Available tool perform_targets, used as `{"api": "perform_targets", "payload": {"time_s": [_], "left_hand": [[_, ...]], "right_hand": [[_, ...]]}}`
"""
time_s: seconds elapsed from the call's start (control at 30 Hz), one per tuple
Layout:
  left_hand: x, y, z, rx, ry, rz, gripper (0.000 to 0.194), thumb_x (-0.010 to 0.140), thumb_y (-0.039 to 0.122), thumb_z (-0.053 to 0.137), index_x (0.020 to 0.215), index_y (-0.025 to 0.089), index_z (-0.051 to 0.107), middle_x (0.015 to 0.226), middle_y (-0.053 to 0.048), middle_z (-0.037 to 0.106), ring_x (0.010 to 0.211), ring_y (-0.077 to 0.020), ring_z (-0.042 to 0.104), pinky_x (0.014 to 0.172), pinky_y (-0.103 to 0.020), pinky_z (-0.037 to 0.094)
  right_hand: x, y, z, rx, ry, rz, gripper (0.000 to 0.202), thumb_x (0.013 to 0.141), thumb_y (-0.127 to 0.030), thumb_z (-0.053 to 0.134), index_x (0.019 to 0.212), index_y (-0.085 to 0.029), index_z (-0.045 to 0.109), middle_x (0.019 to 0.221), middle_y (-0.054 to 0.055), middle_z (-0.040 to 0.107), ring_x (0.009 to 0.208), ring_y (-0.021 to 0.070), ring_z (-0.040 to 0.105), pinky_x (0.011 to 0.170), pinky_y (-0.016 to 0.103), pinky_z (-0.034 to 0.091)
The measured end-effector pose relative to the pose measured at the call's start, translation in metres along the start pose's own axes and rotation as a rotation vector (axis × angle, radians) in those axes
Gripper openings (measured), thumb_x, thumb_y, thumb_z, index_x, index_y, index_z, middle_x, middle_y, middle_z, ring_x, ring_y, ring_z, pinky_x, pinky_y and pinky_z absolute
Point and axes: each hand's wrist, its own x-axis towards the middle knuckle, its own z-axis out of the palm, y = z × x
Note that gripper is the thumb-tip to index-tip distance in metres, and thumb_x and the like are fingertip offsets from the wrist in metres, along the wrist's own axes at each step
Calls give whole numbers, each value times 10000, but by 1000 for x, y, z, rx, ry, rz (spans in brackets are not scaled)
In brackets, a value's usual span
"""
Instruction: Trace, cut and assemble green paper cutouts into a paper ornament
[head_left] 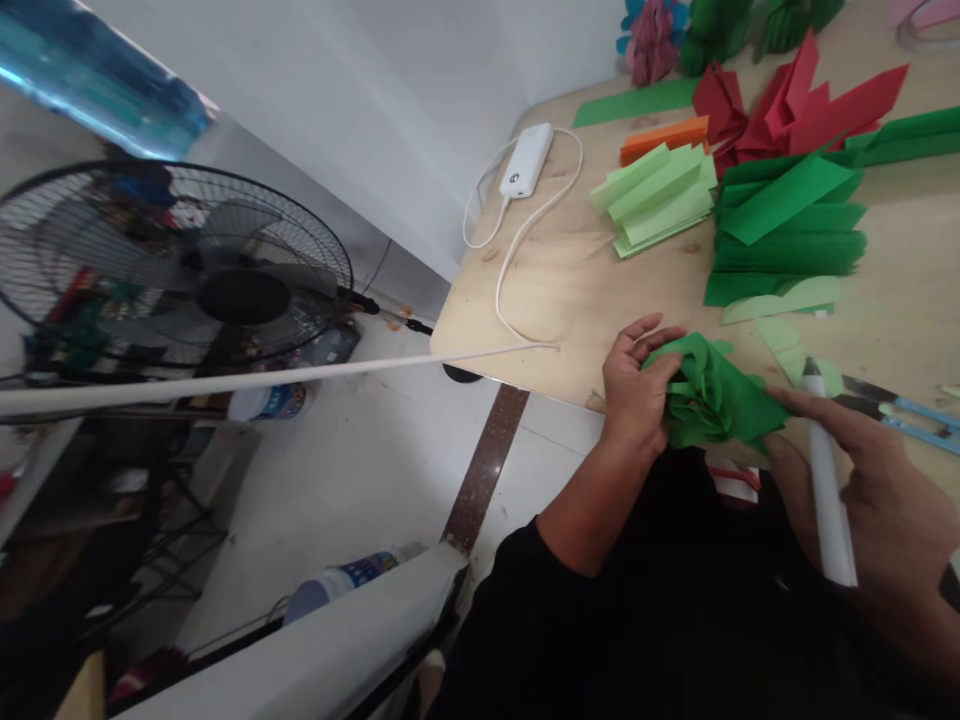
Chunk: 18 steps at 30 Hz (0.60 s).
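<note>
My left hand (632,385) is closed around a green paper flower (701,395) with ruffled, layered petals, just over the table's near edge. In my right hand (892,500) is a white pen (828,490), its dark tip pointing up and away from me. The thumb and forefinger of that hand also reach the pointed right end of the flower. Past the flower lie light green cut paper pieces (784,300) and a stack of folded dark green paper (795,225). Scissors with light blue handles (926,420) rest beside my right hand, partly hidden by it.
On the wooden table (480,310) are a white power bank (527,160) with a looping cable, pale green folded paper (660,200), orange strips (664,138) and red folded paper (810,105). Finished-looking paper flowers (652,40) stand behind. A fan (244,295) is at left.
</note>
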Motion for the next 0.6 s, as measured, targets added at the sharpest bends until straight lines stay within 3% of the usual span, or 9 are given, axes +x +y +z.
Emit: {"api": "perform_targets", "payload": {"time_s": [0.2, 0.33, 0.47, 0.6], "left_hand": [[3, 0, 4, -1, 5, 1, 386, 627, 44, 603, 992, 163, 560, 877, -36, 664, 733, -120, 622, 729, -264, 454], [3, -1, 6, 16, 11, 8, 378, 619, 44, 610, 970, 176, 565, 846, -9, 656, 720, -104, 607, 713, -250, 453], [3, -2, 7, 41, 2, 15, 377, 629, 74, 636, 982, 182, 564, 871, -13, 657, 735, -108, 606, 719, -255, 451], [2, -2, 8, 54, 1, 43, 368, 634, 62, 619, 978, 180, 567, 863, -10, 655, 723, -103, 601, 695, -245, 450]], "right_hand": [[6, -5, -3, 2, -34, 46, 509, 764, -584, 510, 1137, -260, 635, 553, -20, 440, 378, 115, 335, 373, 283, 257], [7, -7, -4, 30, -47, 62, 477, 775, -555, 514, 1123, -251, 636, 625, 2, 560, 399, 113, 390, 400, 290, 326], [7, -8, -6, 174, -32, 83, 428, 805, -460, 527, 1184, -271, 587, 1004, 42, 687, 773, 184, 643, 657, 329, 500], [10, -11, -8, 248, -18, 120, 412, 807, -442, 533, 1174, -262, 586, 1059, 45, 696, 1046, 223, 615, 881, 388, 484]]}}
